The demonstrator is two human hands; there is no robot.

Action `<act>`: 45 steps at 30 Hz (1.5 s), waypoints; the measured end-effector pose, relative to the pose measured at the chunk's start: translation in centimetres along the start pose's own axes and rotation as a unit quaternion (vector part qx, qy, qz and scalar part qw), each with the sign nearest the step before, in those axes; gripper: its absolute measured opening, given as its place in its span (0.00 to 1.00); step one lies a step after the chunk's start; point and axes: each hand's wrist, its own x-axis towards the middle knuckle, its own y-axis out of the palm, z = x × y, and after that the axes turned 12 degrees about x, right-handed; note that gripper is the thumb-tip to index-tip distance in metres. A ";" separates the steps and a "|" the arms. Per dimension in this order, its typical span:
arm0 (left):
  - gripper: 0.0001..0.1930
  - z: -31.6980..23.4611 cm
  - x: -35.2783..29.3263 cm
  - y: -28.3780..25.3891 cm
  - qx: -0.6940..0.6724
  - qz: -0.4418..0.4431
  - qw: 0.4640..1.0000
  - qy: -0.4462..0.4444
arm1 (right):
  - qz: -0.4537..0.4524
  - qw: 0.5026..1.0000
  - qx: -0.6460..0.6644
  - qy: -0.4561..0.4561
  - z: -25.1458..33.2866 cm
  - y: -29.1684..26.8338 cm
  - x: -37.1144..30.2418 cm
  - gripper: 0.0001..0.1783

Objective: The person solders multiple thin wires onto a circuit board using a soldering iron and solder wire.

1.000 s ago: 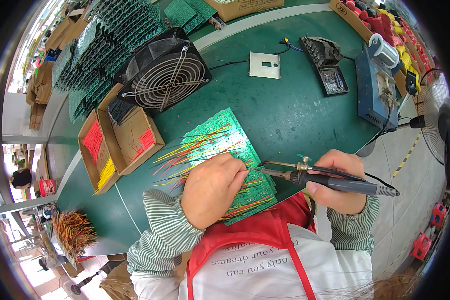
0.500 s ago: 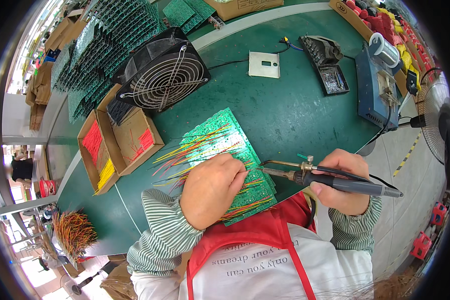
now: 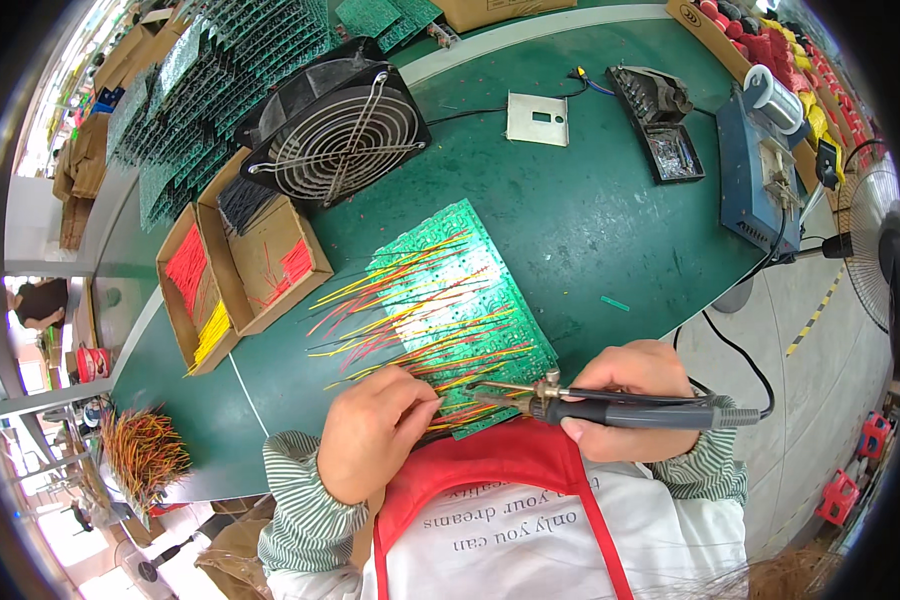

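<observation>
A stack of green circuit boards (image 3: 477, 251) lies on the bench in front of me. Rows of thin red, yellow and black wires (image 3: 400, 290) stick out over its left side. At the board's near left edge my left hand (image 3: 370, 432) is closed in a pinch on a wire, whose colour its fingers hide. My right hand (image 3: 630, 400) grips a soldering iron (image 3: 630, 413) with a grey handle and a thin metal feed tube along it. The iron's tip points left over the near part of the board, close to my left fingertips.
A cardboard box (image 3: 313, 240) of cut wires sits left, below a black fan (image 3: 340, 130). Racked green boards (image 3: 210, 90) stand behind. Far right are a blue soldering station (image 3: 753, 170) with a solder spool (image 3: 773, 100) and a black tray (image 3: 673, 150). A wire bundle (image 3: 145, 447) lies lower left.
Both hands have moved nearer to me and to the left, away from the middle of the board. The iron's tip has come along to the near wires. The view has shifted slightly.
</observation>
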 end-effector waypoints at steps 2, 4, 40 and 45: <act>0.04 0.3 -0.3 0.3 -0.011 0.004 1.000 -0.002 | 0.007 1.000 0.014 0.007 -0.3 0.5 0.0 0.09; 0.03 0.3 -0.4 0.2 -0.010 0.006 1.000 -0.003 | 0.002 0.999 0.039 0.021 -0.4 0.9 0.1 0.09; 0.10 15.5 7.8 -7.8 0.177 -0.097 0.973 -0.107 | -0.088 0.996 -0.015 -0.023 -0.5 -1.9 1.5 0.11; 0.12 17.4 9.6 -5.9 0.182 -0.026 0.975 -0.124 | -0.164 0.979 0.074 0.090 -1.5 -2.4 0.0 0.11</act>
